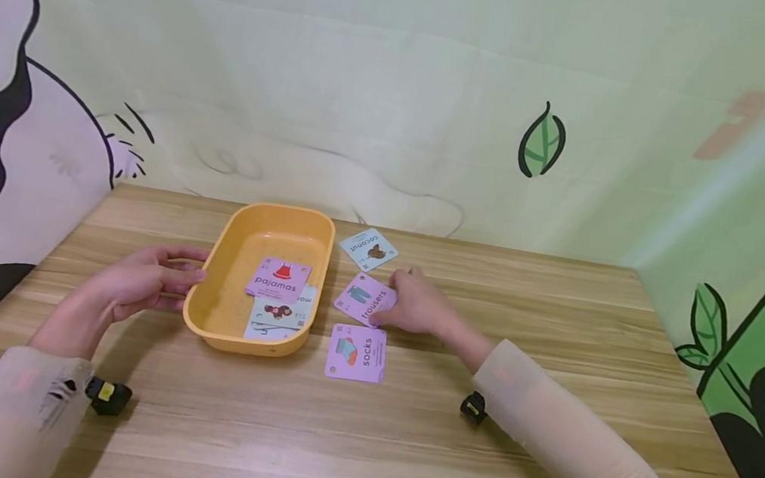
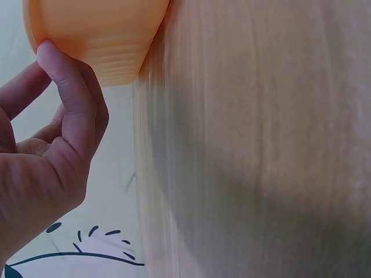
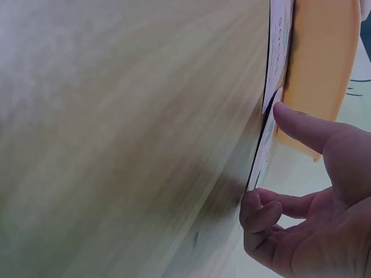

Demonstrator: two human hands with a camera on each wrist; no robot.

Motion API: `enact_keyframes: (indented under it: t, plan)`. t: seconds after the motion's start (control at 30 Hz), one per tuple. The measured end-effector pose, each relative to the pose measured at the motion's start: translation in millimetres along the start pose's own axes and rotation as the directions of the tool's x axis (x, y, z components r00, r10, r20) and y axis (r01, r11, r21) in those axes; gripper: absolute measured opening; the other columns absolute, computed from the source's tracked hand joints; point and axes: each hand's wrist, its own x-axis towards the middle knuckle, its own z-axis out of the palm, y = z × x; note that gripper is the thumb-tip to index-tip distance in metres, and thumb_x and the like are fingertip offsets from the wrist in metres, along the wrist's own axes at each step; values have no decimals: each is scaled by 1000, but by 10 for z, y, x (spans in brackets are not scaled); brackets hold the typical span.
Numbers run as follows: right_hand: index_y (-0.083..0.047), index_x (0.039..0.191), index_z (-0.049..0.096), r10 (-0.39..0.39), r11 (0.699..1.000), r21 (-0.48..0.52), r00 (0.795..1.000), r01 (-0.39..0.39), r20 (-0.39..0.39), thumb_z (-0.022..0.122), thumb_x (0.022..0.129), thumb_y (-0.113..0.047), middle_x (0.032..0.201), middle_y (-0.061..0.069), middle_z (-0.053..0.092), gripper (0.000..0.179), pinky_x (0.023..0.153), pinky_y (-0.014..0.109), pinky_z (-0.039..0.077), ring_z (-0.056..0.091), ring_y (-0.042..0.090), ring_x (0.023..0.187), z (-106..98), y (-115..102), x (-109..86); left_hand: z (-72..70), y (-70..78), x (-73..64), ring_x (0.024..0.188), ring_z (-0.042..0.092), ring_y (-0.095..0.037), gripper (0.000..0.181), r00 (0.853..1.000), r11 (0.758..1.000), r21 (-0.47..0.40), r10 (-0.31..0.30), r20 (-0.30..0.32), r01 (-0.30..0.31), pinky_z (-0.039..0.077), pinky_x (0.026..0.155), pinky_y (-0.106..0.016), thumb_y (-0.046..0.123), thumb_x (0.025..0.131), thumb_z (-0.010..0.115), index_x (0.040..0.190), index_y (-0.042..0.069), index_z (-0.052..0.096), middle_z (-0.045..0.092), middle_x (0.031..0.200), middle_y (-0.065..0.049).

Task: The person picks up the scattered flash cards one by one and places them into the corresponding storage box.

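Note:
My right hand (image 1: 418, 303) grips a purple trousers card (image 1: 354, 297), thumb at one edge and curled fingers at the opposite one. The right wrist view has this card (image 3: 265, 142) edge-on between thumb and fingers. Nearer me lies a purple socks card (image 1: 355, 353); farther back is a pale blue coconut card (image 1: 369, 249). A yellow plastic tub (image 1: 217, 331) stands left of them. Inside it, a purple pajamas card (image 1: 279, 281) overlaps several pale cards (image 1: 280, 317). At the tub's left rim, my left hand (image 1: 153, 280) touches the outside with its fingertips, fingers loosely bent.
Everything stands on a wood-grain table (image 1: 406, 438). A printed cloth wall (image 1: 381, 102) with leaf drawings rises right behind its far edge and along the sides. Small black wrist devices (image 1: 109, 396) hang below both sleeves, close over the tabletop.

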Motion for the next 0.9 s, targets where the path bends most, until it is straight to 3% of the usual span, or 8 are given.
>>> enact_keyframes:
  t: [0.17,0.43,0.9]
  plan:
    - [0,117,66,15,1000,-20,1000,-16,-5,89,80,-36,107,9,54,57,75,33,48,54,22,89,16,-3,1,-2,1,5,96,71,-18,68,1000,1000,1,-2,-1,2,59,85,-38,15,105,60,157,-6,22,68,115,-5]
    - [0,123,62,29,999,-21,999,-29,-17,91,78,-35,108,8,55,64,80,34,49,55,22,92,26,24,34,-3,-4,9,95,70,-18,69,1000,1000,10,-2,-4,2,60,85,-38,16,105,60,158,-6,21,66,116,-6]
    - [-2,119,51,-14,987,159,1000,18,-25,90,79,-18,97,8,62,57,74,32,51,60,21,84,17,58,38,-19,-20,27,96,70,-18,69,1000,1000,6,-10,-5,10,59,86,-38,16,105,61,158,-5,22,66,117,-7]
